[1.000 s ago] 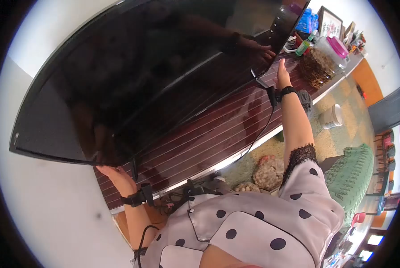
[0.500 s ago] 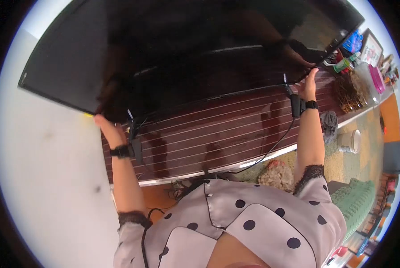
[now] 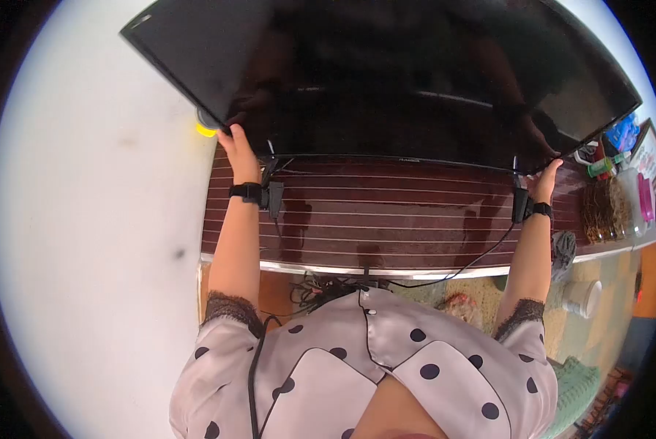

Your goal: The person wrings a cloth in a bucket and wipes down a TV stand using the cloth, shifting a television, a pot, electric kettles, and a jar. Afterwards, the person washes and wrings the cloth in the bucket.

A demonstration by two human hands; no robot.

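A large black flat-screen television [image 3: 386, 88] stands on two small feet on a dark red striped cabinet top [image 3: 386, 219]. My left hand [image 3: 240, 152] is at its lower left edge, thumb and fingertips against the frame and the rest of the fingers hidden behind it. At the lower right edge, my right hand [image 3: 546, 181] grips the frame in the same way. Both wrists wear black straps with small black boxes; a cable runs from the right one. The screen reflects both arms.
Right of the television are a green bottle [image 3: 601, 167], a clear jar with a pink lid [image 3: 645, 197] and a blue bag [image 3: 623, 136]. A yellow-rimmed item [image 3: 205, 130] is behind the left edge. A white bucket [image 3: 582, 298] stands on the floor; a white wall [image 3: 108, 219] is at left.
The view has turned and shifted, so the television looks more level and farther right. Both hands stay at its lower edges. The yellow-rimmed item now shows more behind the left edge.
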